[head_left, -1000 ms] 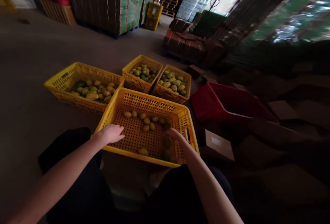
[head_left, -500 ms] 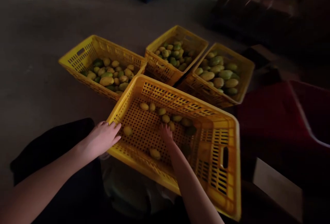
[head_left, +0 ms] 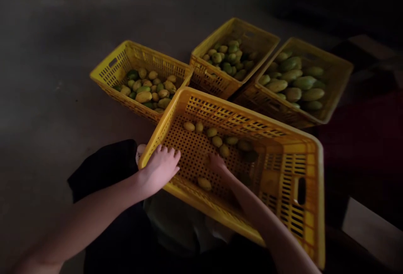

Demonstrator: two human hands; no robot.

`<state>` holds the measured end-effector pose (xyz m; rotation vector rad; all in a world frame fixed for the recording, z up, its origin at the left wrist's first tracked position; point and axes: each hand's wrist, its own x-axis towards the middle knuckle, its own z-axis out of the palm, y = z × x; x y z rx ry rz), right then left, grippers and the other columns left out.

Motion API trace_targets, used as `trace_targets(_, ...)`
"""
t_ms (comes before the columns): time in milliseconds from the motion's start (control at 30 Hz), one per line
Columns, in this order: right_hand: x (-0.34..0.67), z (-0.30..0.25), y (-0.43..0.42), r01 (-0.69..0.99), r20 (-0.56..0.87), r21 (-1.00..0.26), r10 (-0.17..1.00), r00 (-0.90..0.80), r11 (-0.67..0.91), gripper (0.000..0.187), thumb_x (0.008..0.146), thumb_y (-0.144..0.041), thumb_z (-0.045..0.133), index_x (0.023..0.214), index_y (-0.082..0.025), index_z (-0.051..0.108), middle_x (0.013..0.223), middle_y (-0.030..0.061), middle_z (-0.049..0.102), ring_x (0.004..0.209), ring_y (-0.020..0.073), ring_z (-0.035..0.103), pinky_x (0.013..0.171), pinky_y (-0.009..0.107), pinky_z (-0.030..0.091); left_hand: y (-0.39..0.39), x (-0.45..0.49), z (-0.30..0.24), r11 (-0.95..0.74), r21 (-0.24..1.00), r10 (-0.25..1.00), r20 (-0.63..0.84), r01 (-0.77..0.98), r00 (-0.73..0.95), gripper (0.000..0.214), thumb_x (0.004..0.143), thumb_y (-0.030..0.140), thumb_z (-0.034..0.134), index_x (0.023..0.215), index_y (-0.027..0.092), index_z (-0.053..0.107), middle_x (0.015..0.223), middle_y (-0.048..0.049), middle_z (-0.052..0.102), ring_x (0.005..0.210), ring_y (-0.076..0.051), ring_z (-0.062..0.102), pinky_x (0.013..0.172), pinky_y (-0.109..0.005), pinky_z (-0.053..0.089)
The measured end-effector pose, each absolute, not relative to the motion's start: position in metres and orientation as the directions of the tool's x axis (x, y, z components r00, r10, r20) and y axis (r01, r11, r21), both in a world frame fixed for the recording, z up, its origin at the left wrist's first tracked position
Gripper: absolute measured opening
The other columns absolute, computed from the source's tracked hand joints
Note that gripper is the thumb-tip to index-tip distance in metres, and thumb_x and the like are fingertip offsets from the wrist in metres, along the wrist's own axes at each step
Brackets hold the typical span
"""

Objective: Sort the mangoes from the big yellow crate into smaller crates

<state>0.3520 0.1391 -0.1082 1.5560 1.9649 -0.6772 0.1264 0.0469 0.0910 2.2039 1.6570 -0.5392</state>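
A yellow slatted crate (head_left: 285, 141) stands in front of me, tipped toward me. A short row of small yellow-green mangoes (head_left: 216, 140) lies along its far side, and one loose mango (head_left: 204, 183) lies near the front. My left hand (head_left: 160, 165) lies over the crate's near-left corner, its fingers curled together over the rim and reaching inside. My right hand (head_left: 217, 163) is down inside the crate, just below the row and closest to a mango (head_left: 224, 151). Its fingers are too dim to read.
Three more yellow crates of mangoes stand behind on the concrete floor: a left one (head_left: 108, 69), a middle one (head_left: 201, 52) and a right one (head_left: 338, 85) with larger green fruit. A dark red bin (head_left: 365, 139) and pale cardboard (head_left: 371, 230) are at the right.
The view has tilted down and moved closer. My left hand slid further over the corner and now covers a small mango that lay beside it. My right hand stayed by the row.
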Motion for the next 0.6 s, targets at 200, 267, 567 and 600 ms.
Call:
trace_targets(200,0.38,0.013,0.136,0.938,-0.393,-0.294,0.871,-0.295,0.185,0.057,0.069,-0.037,0.073,0.121,-0.016,0.061,0.108,0.0122,0.067,0.1,0.0278,0.064,0.084,0.032,0.049,0.039,0.135,0.091,-0.348,0.071,0.793,-0.51,0.935,0.334,0.039,0.094,0.031,0.048,0.122,0.008,0.06,0.11,-0.0187,0.067,0.101,-0.033,0.065,0.085,-0.04,0.046)
trace_targets(267,0.393,0.056,0.12,0.821,-0.185,-0.553,0.941,-0.285,0.14,0.052,0.068,-0.04,0.073,0.113,-0.018,0.063,0.098,0.0078,0.069,0.089,0.0243,0.065,0.078,0.033,0.051,0.03,0.135,0.087,-0.373,0.081,0.776,-0.519,0.924,0.358,0.037,0.093,0.032,0.048,0.121,0.01,0.061,0.109,-0.0181,0.068,0.099,-0.032,0.066,0.083,-0.039,0.047)
trace_targets(567,0.428,0.112,0.046,0.218,-0.144,-0.963,0.986,0.087,-0.16,0.036,0.065,-0.046,0.073,0.089,-0.021,0.062,0.078,-0.0001,0.065,0.069,0.0172,0.06,0.06,0.029,0.051,0.043,0.146,0.03,-0.342,0.276,0.506,-0.752,0.898,0.423,0.035,0.081,0.037,0.062,0.108,0.017,0.071,0.108,-0.0157,0.072,0.094,-0.029,0.068,0.076,-0.034,0.049)
trace_targets(600,0.43,0.111,0.044,0.248,-0.125,-0.957,0.984,0.123,-0.153,0.034,0.066,-0.046,0.071,0.088,-0.021,0.062,0.077,0.0003,0.065,0.07,0.0174,0.06,0.06,0.029,0.05,0.052,0.158,0.022,-0.337,0.279,0.509,-0.749,0.899,0.423,0.03,0.08,0.037,0.064,0.101,0.016,0.073,0.103,-0.0153,0.073,0.092,-0.029,0.068,0.075,-0.034,0.05)
